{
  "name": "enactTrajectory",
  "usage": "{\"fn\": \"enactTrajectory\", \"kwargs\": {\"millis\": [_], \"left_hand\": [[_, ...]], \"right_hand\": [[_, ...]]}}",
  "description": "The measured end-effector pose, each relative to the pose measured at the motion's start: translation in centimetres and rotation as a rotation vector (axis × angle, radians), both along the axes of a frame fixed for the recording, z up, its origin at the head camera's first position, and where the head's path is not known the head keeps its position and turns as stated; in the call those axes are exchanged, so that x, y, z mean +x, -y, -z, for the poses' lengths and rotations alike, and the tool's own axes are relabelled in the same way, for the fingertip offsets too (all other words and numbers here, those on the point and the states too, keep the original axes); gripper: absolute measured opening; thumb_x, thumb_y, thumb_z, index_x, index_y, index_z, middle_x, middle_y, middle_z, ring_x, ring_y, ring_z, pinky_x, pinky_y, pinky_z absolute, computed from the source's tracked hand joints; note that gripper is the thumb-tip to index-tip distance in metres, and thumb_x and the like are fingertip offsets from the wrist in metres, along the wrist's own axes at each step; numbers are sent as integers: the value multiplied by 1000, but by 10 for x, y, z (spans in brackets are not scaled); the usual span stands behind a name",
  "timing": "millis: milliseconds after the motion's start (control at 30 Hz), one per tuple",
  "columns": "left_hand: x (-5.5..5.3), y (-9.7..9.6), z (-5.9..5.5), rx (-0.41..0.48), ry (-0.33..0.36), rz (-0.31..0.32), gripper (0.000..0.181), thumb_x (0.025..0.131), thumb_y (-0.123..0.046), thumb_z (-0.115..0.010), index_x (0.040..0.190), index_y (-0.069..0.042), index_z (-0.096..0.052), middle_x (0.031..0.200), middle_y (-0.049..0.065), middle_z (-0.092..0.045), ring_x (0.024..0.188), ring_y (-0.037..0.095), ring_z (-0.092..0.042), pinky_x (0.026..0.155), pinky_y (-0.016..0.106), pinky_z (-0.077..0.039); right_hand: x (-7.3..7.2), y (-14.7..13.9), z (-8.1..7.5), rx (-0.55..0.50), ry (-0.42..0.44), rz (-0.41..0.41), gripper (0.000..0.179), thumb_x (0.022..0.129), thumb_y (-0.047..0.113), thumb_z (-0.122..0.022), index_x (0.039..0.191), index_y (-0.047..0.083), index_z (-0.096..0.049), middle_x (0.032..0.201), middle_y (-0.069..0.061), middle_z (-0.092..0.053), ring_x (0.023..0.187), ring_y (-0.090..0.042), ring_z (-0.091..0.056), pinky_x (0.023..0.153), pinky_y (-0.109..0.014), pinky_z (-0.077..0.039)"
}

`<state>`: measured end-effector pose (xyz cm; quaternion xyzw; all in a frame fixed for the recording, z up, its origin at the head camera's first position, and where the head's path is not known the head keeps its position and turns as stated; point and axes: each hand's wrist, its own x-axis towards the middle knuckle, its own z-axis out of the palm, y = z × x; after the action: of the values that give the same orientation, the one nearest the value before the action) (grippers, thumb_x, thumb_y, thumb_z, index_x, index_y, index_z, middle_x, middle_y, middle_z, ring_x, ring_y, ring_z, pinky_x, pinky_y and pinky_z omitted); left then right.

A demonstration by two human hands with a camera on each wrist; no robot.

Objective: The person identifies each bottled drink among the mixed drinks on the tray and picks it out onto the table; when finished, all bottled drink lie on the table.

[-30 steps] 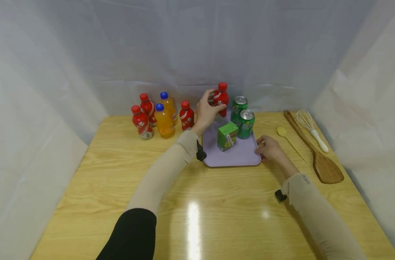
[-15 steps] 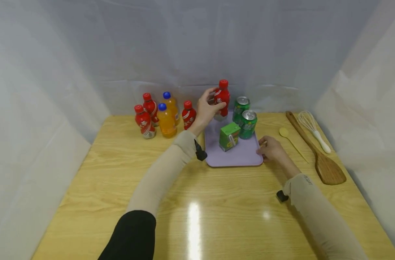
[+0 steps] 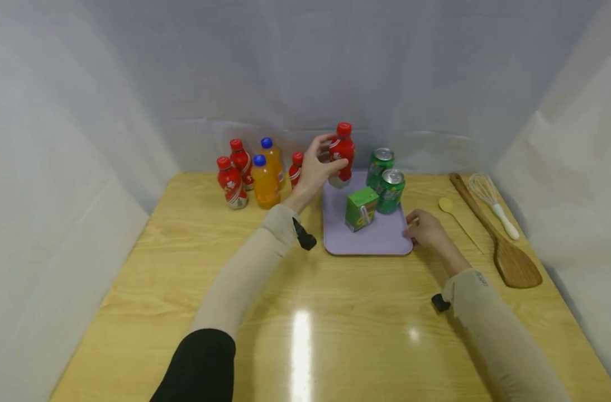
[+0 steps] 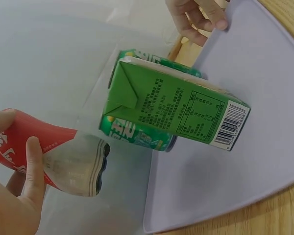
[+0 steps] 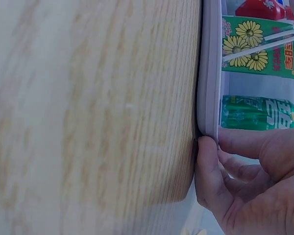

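Observation:
My left hand (image 3: pixel 316 168) grips a red drink bottle (image 3: pixel 343 147) with a red cap, its fingers behind and thumb in front. The bottle is upright over the back left part of a lilac tray (image 3: pixel 343 243); its pale base shows in the left wrist view. Low on the tray's right side, my right hand (image 3: pixel 427 229) pinches the rim between thumb and fingers, seen closely in the right wrist view. On the tray stand a green juice carton (image 3: pixel 358 214) with a straw on its side and two green soda cans, one front (image 3: pixel 390 195) and one behind (image 3: pixel 378 170).
Left of the tray are two red bottles (image 3: pixel 232 187), two orange drink bottles (image 3: pixel 265 186) with blue caps, and another red bottle (image 3: pixel 295 170) partly behind my left hand. To the right lie a yellow spoon (image 3: pixel 447 206), a wooden spatula (image 3: pixel 516 266) and a whisk (image 3: pixel 504 219). A curtain stands behind.
The head view has swung slightly, so the scene sits farther right. Against the tray, my left hand and the red bottle have shifted a little left. My right hand keeps its hold on the rim.

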<state>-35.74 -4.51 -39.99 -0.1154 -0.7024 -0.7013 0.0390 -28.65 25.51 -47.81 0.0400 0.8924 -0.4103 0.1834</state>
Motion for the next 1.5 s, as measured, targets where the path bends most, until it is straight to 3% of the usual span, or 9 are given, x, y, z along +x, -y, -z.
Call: {"fn": "enactTrajectory", "kwargs": {"millis": [167, 400, 733, 933, 1133, 1500], "left_hand": [[8, 15, -2, -33, -34, -6, 66, 94, -14, -80, 153, -21, -51, 145, 15, -59, 129, 34, -62, 99, 45, -63], [22, 38, -3, -129, -70, 8, 69, 93, -17, -80, 155, -20, -50, 148, 15, -60, 129, 33, -59, 104, 45, -58], [43, 74, 3, -159, -44, 10, 69, 94, -12, -79, 156, -14, -49, 148, 17, -58, 128, 37, -59, 93, 37, -61], [53, 98, 4, -259, -33, -52, 71, 93, -18, -81, 155, -16, -48, 151, 16, -52, 137, 38, -51, 111, 54, -51], [59, 120, 6, -381, -38, -124, 75, 91, -21, -84, 155, -16, -45, 153, 17, -50, 139, 37, -50, 116, 56, -48], [65, 144, 15, -464, -27, -189, 71, 89, -12, -85, 149, -11, -48, 146, 21, -56, 133, 41, -57, 115, 55, -50]], "right_hand": [[1, 1, -4, 11, -5, 1, 45, 98, 2, -66, 137, -10, -48, 102, -19, -64, 78, -18, -69, 64, -29, -62], [1, 1, -4, 29, -2, 0, 45, 97, 2, -66, 137, -10, -48, 103, -20, -62, 77, -18, -68, 63, -28, -62], [2, 1, -4, 16, -1, -16, 45, 98, 3, -67, 137, -11, -48, 104, -21, -64, 80, -19, -70, 65, -30, -63], [3, 1, -7, 5, 17, 1, 43, 99, 3, -64, 137, -9, -47, 103, -18, -63, 80, -18, -69, 67, -29, -63], [2, -1, -7, 17, 7, -27, 46, 99, 4, -66, 138, -11, -46, 102, -18, -64, 79, -18, -69, 65, -29, -63], [1, 0, -7, 17, 7, -30, 45, 99, 3, -66, 137, -11, -46, 100, -17, -64, 75, -15, -68, 63, -28, -62]]}}
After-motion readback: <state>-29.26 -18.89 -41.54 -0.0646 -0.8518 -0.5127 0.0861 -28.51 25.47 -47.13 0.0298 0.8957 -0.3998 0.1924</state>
